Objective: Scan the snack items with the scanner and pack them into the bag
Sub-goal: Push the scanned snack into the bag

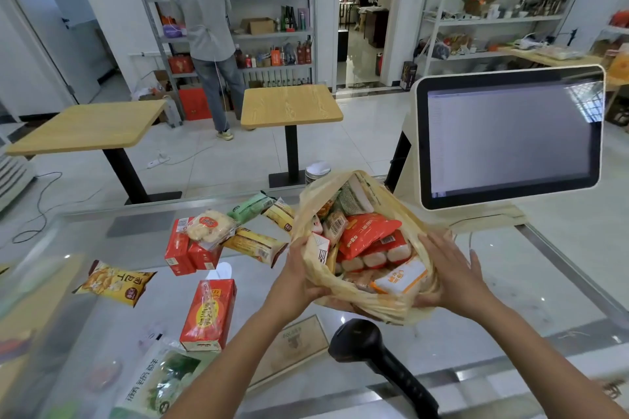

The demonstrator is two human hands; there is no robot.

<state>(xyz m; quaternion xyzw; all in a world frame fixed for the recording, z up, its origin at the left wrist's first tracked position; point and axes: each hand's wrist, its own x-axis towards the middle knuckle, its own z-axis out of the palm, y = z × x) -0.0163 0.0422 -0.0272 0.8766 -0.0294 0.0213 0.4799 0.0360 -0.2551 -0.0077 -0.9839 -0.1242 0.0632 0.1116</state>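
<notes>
A thin yellowish plastic bag stands open on the glass counter, stuffed with several snack packs, among them an orange packet. My left hand grips the bag's left edge. My right hand presses flat against its right side with the fingers spread. The black scanner lies on the counter just in front of the bag, held by neither hand. Loose snacks lie to the left: a red box, two red cartons, a yellow chip bag and a green-and-white pack.
A white touchscreen register stands at the right behind the bag. More yellow and green packets lie at the counter's far side. Beyond are two wooden tables, stocked shelves and a person facing them.
</notes>
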